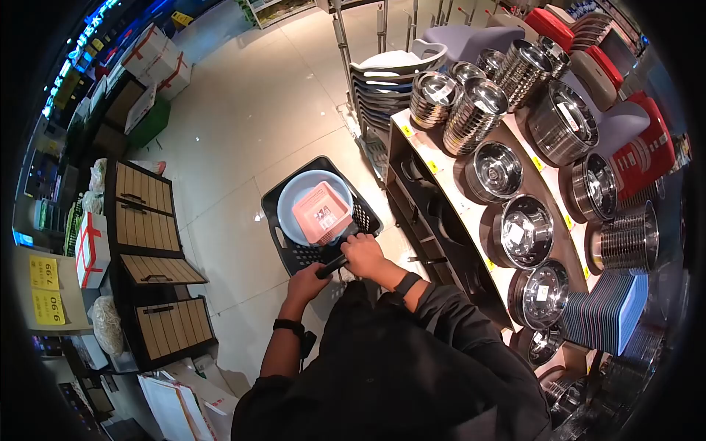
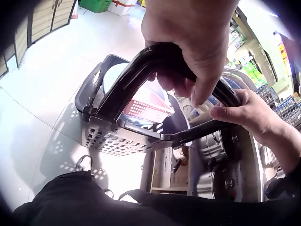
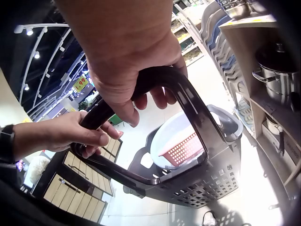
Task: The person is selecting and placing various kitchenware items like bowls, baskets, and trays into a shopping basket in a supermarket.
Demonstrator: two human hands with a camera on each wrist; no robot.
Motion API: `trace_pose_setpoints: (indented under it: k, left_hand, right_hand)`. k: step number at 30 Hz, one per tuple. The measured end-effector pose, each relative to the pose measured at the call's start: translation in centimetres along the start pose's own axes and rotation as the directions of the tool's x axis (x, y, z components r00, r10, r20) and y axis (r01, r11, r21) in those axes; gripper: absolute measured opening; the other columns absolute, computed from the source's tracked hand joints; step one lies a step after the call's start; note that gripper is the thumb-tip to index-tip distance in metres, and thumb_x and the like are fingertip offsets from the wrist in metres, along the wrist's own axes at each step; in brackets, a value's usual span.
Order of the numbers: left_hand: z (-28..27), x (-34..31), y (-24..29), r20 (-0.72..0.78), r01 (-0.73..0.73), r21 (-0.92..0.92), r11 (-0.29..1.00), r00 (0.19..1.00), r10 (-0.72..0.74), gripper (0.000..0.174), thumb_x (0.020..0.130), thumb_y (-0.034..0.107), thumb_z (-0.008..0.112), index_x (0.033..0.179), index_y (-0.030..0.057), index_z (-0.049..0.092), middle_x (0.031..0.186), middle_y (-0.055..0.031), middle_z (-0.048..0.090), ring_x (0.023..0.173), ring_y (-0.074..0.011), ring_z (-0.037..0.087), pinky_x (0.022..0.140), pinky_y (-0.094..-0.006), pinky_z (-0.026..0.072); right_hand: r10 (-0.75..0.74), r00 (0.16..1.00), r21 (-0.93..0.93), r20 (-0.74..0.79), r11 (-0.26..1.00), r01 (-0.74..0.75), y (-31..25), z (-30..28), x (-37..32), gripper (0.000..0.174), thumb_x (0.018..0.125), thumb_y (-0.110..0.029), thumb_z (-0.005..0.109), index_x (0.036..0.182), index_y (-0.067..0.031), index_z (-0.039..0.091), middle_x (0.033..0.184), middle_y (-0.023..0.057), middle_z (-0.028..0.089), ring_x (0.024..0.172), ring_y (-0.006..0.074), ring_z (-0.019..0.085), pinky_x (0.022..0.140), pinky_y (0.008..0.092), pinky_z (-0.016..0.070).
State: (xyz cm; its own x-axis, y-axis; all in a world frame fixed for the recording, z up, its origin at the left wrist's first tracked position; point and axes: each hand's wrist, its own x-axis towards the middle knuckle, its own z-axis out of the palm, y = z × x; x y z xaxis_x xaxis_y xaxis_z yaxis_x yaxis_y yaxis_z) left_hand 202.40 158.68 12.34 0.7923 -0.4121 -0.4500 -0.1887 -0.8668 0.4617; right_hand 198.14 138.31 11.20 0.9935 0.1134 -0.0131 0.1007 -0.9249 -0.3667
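Observation:
A black plastic shopping basket (image 1: 273, 197) hangs in front of me over the tiled floor. Inside lie a pale blue round basin (image 1: 300, 192) and a pink perforated tray (image 1: 322, 212). Each hand grips one of the basket's two black handles (image 1: 332, 266). My left hand (image 1: 307, 283) curls round one handle loop (image 2: 134, 77), its fingers (image 2: 188, 87) wrapped under it. My right hand (image 1: 364, 254) curls round the other loop (image 3: 188, 101), and its fingers (image 3: 162, 96) show beneath the bar. The pink tray (image 3: 186, 148) shows through the handle in the right wrist view.
A wooden shelf unit (image 1: 448, 195) on my right carries several steel bowls (image 1: 524, 231), stacked steel dishes (image 1: 474, 106) and pots (image 3: 277, 75) below. Stacked plastic trays (image 1: 390, 73) stand ahead. Slatted wooden boxes (image 1: 151, 220) line the left. White floor (image 1: 243, 117) lies between.

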Motion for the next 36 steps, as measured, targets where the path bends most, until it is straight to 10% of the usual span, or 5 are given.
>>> trace_pose_setpoints:
  k: [25,36]
  left_hand:
    - [-8.2,11.3,-4.3,0.028,-0.139,0.030,0.990,0.990,0.138,0.044,0.076,0.047,0.072,0.110,0.0184,0.067,0.094,-0.0130,0.071,0.092,-0.0333,0.067,0.079,-0.0431,0.0522]
    - [-9.3,14.0,-5.7,0.119,-0.118,-0.003,0.993,0.986,0.118,0.040,0.076,0.039,0.075,0.107,0.0144,0.068,0.090,-0.0139,0.070,0.086,-0.0312,0.068,0.075,-0.0398,0.0515]
  right_hand:
    - [0.038,0.990,0.077,-0.134,0.997,-0.028,0.1,0.5,11.8,0.033,0.066,-0.025,0.075,0.090,-0.0090,0.058,0.094,0.0109,0.060,0.094,0.0294,0.059,0.078,0.0423,0.0466]
    - [0.242,0.953,0.392,0.183,0.871,-0.296,4.8,-3.3,6.4,0.062,0.086,-0.031,0.063,0.140,-0.0081,0.041,0.126,0.0165,0.056,0.117,0.0353,0.054,0.096,0.0442,0.0458]
